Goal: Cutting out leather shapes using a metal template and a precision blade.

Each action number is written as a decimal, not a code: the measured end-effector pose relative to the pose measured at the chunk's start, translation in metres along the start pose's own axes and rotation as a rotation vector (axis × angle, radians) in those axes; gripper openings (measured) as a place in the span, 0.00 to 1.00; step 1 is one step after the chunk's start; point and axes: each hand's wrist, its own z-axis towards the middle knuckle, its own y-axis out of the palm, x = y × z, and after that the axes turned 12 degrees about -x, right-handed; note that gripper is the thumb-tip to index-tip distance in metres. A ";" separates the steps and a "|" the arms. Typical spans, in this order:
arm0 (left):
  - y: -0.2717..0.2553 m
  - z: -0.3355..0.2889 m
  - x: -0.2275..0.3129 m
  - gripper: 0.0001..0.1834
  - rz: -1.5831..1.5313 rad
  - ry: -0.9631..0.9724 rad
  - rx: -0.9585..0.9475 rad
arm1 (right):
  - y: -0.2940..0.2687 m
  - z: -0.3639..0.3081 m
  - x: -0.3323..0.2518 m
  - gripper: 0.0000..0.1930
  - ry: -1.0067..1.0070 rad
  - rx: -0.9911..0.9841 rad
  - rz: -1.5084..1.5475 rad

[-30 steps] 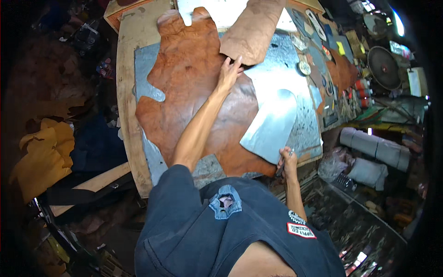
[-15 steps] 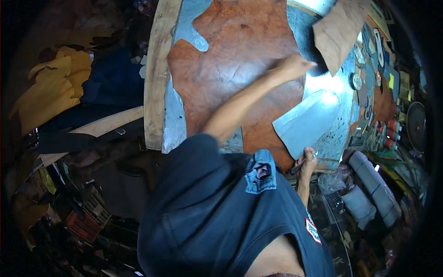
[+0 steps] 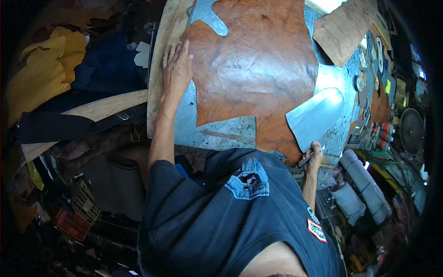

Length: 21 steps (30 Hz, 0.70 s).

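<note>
A large brown leather hide (image 3: 258, 69) lies spread over the worktable. My left hand (image 3: 177, 69) is open, its fingers laid flat across the hide's left edge and the wooden border beside it. Near the table's front right edge, my right hand (image 3: 315, 156) is closed round a slim dark-handled tool (image 3: 303, 162), whose kind I cannot make out. Just beyond that hand, a grey flat template (image 3: 316, 117) with one rounded end rests partly on the hide and partly on the metal-grey tabletop (image 3: 333, 143).
A smaller brown leather piece (image 3: 346, 32) sits at the far right of the table. Several tools and a round tin (image 3: 358, 83) crowd the right side. Yellow leather (image 3: 46, 69) and dark blue material (image 3: 108, 69) lie to the left. Wrapped rolls (image 3: 367, 184) stand at lower right.
My left hand has swung from the hide's right side to its left edge and now lies flat there. My right hand stays by the template with the dark-handled tool.
</note>
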 end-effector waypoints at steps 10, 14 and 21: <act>-0.001 0.006 0.008 0.26 -0.266 0.066 0.073 | -0.005 0.001 0.004 0.08 -0.026 0.003 -0.009; -0.003 0.005 0.012 0.26 -0.256 0.076 0.071 | 0.000 0.004 0.004 0.09 -0.046 0.025 -0.007; 0.002 0.012 0.034 0.26 -0.365 0.037 0.039 | -0.006 -0.002 0.003 0.14 -0.020 0.013 -0.004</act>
